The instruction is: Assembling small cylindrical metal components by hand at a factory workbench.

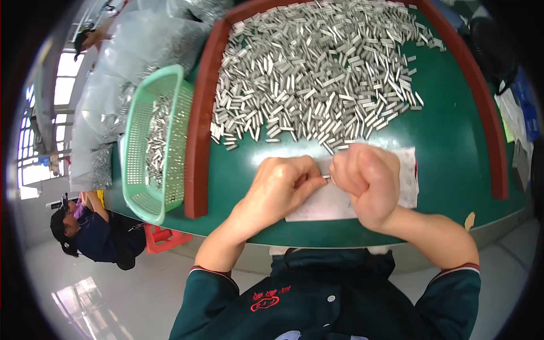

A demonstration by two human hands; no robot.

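Pinching one small metal bar (326, 177) between both curled hands, left hand (281, 187) and right hand (367, 180) meeting over the white paper sheet (323, 204) on the green counter (453, 147), bar lying crosswise left-to-right, fingers closed tight on either end, big pile of metal bars (317, 73) sitting just beyond.

A single head-worn fisheye view looks steeply down from above the person's chest, facing forward toward 12 o'clock. The green table (453, 147) lies close below, its red border (198, 130) bending toward the rim; floor shows from 6 round to 8 o'clock.
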